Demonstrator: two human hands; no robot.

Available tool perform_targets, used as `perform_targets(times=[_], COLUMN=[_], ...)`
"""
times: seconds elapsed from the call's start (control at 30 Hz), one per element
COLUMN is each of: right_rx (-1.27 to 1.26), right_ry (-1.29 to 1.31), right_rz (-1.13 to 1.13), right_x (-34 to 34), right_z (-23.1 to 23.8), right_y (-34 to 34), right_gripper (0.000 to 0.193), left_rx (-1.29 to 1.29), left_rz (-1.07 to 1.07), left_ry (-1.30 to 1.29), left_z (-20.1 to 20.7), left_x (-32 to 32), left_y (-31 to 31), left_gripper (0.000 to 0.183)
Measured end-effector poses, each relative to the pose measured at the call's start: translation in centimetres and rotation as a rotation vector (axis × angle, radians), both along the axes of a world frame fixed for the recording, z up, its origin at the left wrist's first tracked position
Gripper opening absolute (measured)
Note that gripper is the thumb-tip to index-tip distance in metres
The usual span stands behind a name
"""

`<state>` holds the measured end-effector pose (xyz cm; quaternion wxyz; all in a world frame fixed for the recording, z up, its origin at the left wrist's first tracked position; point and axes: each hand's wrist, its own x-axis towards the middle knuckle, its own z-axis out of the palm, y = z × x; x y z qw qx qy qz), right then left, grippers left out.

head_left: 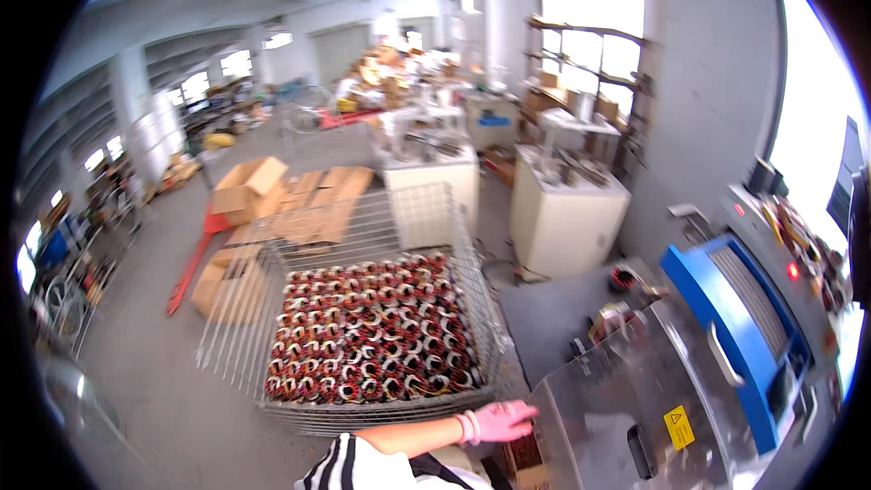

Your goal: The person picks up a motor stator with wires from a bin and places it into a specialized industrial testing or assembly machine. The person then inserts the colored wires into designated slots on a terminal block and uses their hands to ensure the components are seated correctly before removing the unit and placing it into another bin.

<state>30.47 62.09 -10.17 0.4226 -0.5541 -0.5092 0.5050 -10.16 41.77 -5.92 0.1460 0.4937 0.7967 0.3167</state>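
Observation:
My left hand (501,422), in a pink glove, reaches to the right from a black-and-white striped sleeve. Its fingers are stretched out, and nothing shows in them. Just beyond the fingertips stands the clear plastic guard (581,417) of a machine, with a black handle and a yellow warning label; whether they touch it I cannot tell. Behind my forearm is a wire mesh cage (494,345) holding rows of ring-shaped wound motor stators (372,331) with red wire and white insulation. My right hand is out of view.
A blue-framed machine part (717,308) with a lit red lamp stands at the right. One loose stator (623,279) sits on the grey worktop (553,308). White cabinets (567,227) stand beyond. Left of the cage are cardboard boxes (249,191) and a red pallet jack (189,268).

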Motion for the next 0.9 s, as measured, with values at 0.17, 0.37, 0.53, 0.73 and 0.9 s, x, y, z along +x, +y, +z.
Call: perform_targets(times=[0.17, 0.37, 0.53, 0.73, 0.9], right_rx=[0.003, 0.319, 0.519, 0.852, 0.98], right_ry=[-0.389, 0.436, -0.485, -0.571, -0.437], right_rz=[-0.613, -0.724, -0.999, -0.772, 0.569], right_x=[4.8, 13.1, 24.3, -3.4, -36.9], right_z=[3.2, -4.3, -5.9, 10.7, 18.0], right_y=[0.3, 8.7, 9.7, 6.5, 0.8], right_gripper=[0.038, 0.044, 0.035, 0.026, 0.052], left_rx=[0.194, 0.247, 0.308, 0.185, 0.275], left_rz=[0.074, 0.019, -0.149, -0.159, -0.266], left_ry=[0.086, 0.141, 0.287, 0.41, 0.423], left_z=[2.4, 1.4, -0.8, -2.8, -4.2], left_x=[-5.1, -11.7, -14.7, -19.5, -19.5], left_y=[2.6, 4.7, 10.9, 10.4, 13.4], left_gripper=[0.04, 0.037, 0.051, 0.056, 0.057])
